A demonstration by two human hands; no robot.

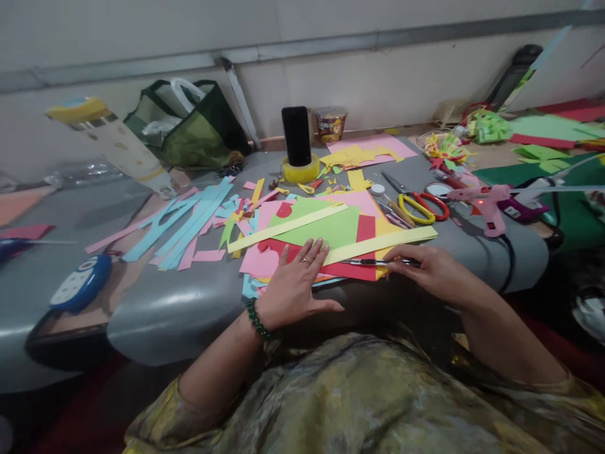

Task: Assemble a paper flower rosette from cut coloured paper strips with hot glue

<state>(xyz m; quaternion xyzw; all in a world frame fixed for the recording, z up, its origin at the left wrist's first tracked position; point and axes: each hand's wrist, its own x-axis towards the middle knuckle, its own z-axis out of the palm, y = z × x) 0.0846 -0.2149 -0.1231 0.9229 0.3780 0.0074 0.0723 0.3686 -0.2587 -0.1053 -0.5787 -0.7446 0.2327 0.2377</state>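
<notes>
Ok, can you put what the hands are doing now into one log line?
left hand: spread flat on stacked paper | right hand: holding slim tool beside nearer pale-yellow strip | around: pink glue gun, black phone

Left fingers [307,254] (one ringed) touch papers [331,226], right fingers [401,251] hold a slim tool [363,261]

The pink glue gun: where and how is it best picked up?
I'd take the pink glue gun by its handle, coming from the near side, because that is where the handle juts. I'd avoid the nozzle, pointing left: it may be hot, as a red light glows on the gun.
</notes>
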